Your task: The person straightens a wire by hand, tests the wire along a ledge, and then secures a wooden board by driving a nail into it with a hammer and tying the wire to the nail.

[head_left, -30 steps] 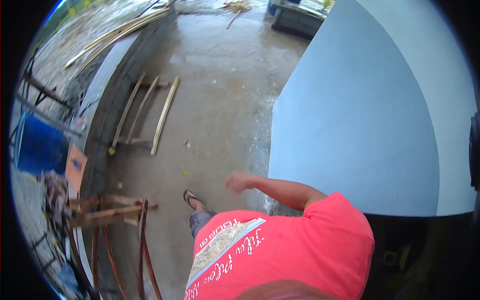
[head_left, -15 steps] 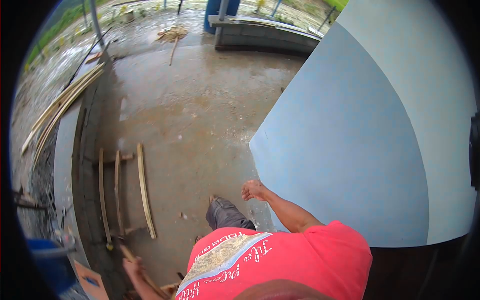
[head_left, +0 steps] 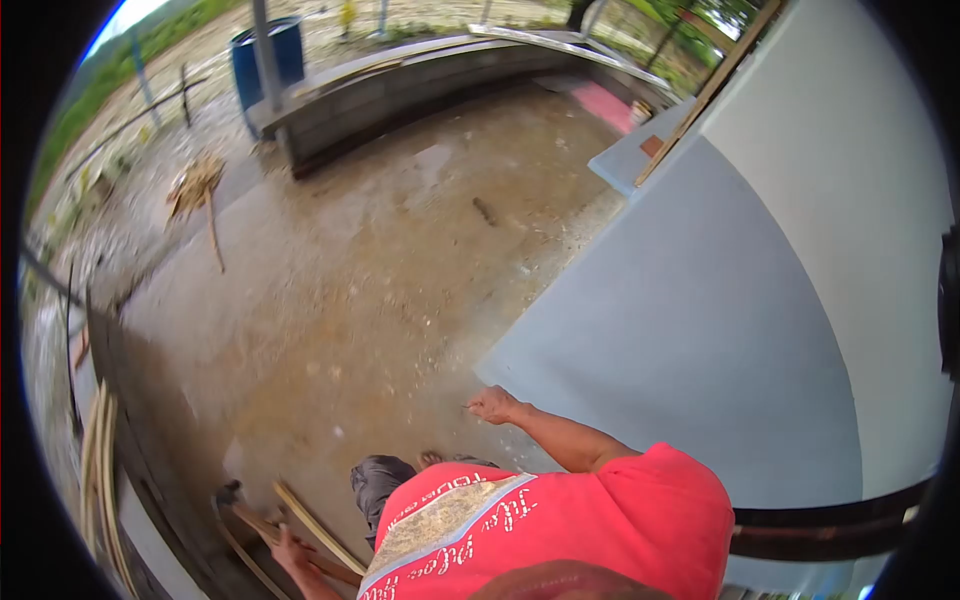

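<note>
Our left fingers (head_left: 287, 550) are wrapped around a hammer (head_left: 254, 518), its head out in front of them. Our right fingers (head_left: 490, 405) are curled; what they hold, we cannot tell. A wood strip (head_left: 318, 524) lies near the left fingers, while a blue wall (head_left: 690, 340) blocks the right fingers' outer side.

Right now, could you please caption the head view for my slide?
Left hand gripping a wooden-handled tool, right hand near a blue-grey wall.

Red T-shirt (head_left: 630, 530) — white lettering (head_left: 508, 508), grey trousers (head_left: 377, 488)
</note>
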### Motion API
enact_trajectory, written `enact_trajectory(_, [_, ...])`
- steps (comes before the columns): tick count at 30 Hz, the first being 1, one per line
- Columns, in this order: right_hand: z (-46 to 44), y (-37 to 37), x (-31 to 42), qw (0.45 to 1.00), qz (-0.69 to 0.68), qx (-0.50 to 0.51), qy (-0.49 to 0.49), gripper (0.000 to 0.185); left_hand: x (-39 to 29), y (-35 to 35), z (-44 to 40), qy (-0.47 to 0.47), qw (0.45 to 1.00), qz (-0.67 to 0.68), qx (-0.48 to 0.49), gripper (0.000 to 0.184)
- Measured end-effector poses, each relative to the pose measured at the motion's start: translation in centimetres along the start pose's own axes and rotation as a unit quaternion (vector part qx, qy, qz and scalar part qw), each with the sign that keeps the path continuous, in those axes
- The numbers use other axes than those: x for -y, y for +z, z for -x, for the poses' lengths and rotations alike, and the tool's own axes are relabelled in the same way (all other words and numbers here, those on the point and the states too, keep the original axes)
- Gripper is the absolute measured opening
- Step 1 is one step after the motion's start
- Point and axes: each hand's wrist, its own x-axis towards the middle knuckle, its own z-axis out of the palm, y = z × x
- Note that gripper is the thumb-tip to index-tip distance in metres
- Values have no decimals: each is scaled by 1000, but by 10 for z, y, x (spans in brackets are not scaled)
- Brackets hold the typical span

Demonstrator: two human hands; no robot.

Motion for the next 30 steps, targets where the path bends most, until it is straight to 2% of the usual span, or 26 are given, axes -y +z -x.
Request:
enact_trajectory(1, [-20,-21,4,1000,8,19,20,25,-14,29,-15,0,999,-24,47,22])
enact_trajectory(3, [-66,-41,-8,999,-7,-28,42,23,-29,83,-70,-47,991,-66,111,21])
enact_trajectory(6, [-130,-51,-38,995,-5,-70,77,21,-103,185,-110,-58,972,-108,202,21])
enact_trajectory(7, [-149,-53,-44,993,-1,-79,87,20,-132,219,-121,-34,956,-151,250,21])
enact_trajectory(10, [-187,-54,-50,970,-30,-102,220,17,-225,333,-172,69,880,-297,364,24])
enact_trajectory(11, [-192,-57,-52,960,-32,-112,256,16,-254,372,-182,80,869,-299,385,24])
enact_trajectory(13, [-202,-84,-39,917,-179,-104,340,16,-319,461,-184,98,848,-304,422,25])
enact_trajectory(14, [-209,-96,-33,886,-255,-99,376,17,-351,504,-184,138,833,-304,442,25])
enact_trajectory(17, [-223,-112,-40,893,-204,-164,365,18,-434,628,-170,227,777,-287,512,24])
enact_trajectory(19, [-240,-127,-46,835,-293,-138,445,18,-470,709,-162,292,733,-202,580,27])
enact_trajectory(22, [-271,-135,-82,770,-368,-117,507,18,-502,827,-137,307,693,-67,649,30])
enact_trajectory(23, [-281,-130,-112,784,-365,-84,495,17,-507,858,-123,282,699,-53,655,30])
enact_trajectory(25, [-316,-103,-202,913,-244,53,323,15,-530,919,-100,241,706,-30,665,29])
enact_trajectory(26, [-332,-109,-237,932,-223,70,276,15,-538,955,-102,240,709,-82,658,25])
enact_trajectory(27, [-346,-136,-236,932,-226,115,258,16,-544,982,-100,245,724,-144,628,25])
enact_trajectory(28, [-363,-195,-235,823,-424,24,378,19,-553,1011,-97,253,733,-207,597,24])
enact_trajectory(29, [-383,-273,-220,660,-584,-123,456,34,-561,1044,-92,262,736,-264,565,24])
enact_trajectory(30, [-399,-311,-239,685,-549,-143,457,43,-564,1066,-90,261,728,-283,567,24])
